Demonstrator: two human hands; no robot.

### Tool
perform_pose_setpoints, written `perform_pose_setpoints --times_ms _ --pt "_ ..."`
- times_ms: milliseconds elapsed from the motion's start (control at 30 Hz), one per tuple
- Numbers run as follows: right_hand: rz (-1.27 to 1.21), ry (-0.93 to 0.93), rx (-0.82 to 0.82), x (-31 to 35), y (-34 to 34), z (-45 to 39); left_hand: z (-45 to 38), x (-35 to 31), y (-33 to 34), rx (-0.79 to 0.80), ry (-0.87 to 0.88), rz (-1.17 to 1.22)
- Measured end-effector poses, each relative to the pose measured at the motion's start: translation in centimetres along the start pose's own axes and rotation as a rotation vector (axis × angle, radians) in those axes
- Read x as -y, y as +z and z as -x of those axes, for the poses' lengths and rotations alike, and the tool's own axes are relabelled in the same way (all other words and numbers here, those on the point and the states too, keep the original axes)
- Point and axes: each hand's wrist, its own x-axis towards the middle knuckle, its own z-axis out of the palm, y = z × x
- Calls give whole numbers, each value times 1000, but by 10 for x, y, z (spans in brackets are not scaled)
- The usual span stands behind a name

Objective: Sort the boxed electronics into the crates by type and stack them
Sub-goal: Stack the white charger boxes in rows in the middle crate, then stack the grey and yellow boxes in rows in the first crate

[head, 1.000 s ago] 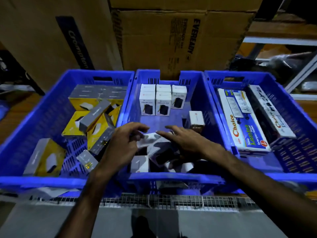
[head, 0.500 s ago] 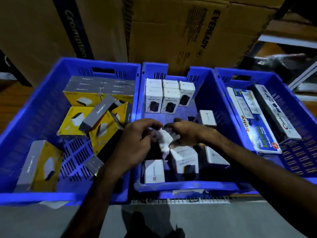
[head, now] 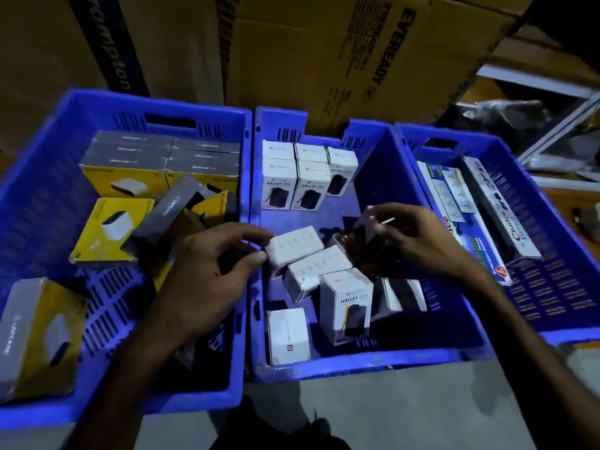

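Three blue crates stand side by side. The middle crate (head: pixel 324 367) holds small white Halley boxes: a neat upright group (head: pixel 306 177) at the back and several loose ones lying about in front. My left hand (head: pixel 207 280) pinches a loose white box (head: pixel 295 245) between thumb and fingers over the crate's left side. My right hand (head: pixel 412 235) grips another small box (head: pixel 373 228) just right of it; that box is mostly hidden by the fingers. An upright Halley box (head: pixel 347 303) stands below both hands.
The left crate (head: pixel 48 131) holds yellow-and-grey Lapcare boxes, some stacked at the back, others tumbled. The right crate (head: pixel 552 241) holds long extension-board boxes (head: pixel 454 196). Large cardboard cartons (head: pixel 341 53) stand behind the crates. Grey floor lies in front.
My hands have drawn apart, each now holding its own white box. The camera has moved closer and tilted, so the crates look larger.
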Motion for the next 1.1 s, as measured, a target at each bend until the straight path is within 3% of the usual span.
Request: perform_pose_setpoints --times_ms 200,400,600,700,833,1000,1100 --pt "-295 37 -131 31 10 52 18 3 -24 -101 9 -50" --pt "-312 -140 2 83 72 57 51 11 -53 -272 -8 -108" --pt "-99 -549 156 137 109 9 80 23 -92 -407 -123 -242" --pt "211 -693 249 150 123 -29 88 28 -104 -409 -191 -329" --pt "901 -692 338 164 149 -62 87 31 -108 -375 -254 -365" --pt "1040 -654 164 175 198 -63 80 32 -116 -374 -258 -372" --pt "988 -516 100 175 214 -71 63 38 -128 -313 -242 -363"
